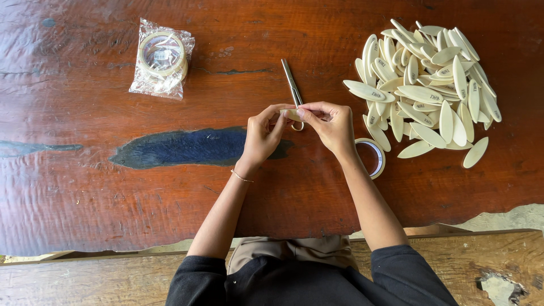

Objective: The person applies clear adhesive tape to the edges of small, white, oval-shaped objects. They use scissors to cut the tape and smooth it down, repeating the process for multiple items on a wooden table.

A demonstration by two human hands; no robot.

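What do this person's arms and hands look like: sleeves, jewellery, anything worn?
Both forearms are bare. Dark, near-black sleeves are pushed up to about the elbows. A thin bracelet circles the left wrist. The left hand and right hand wear no gloves; no rings can be made out.

A crinkled clear plastic packet [162, 59] holding a cream tape roll lies on the table's far left.

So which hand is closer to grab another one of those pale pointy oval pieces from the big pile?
Probably the right hand: the heap of pale oval wooden pieces lies on its side of the dark red wooden table. The left hand would have to cross over.
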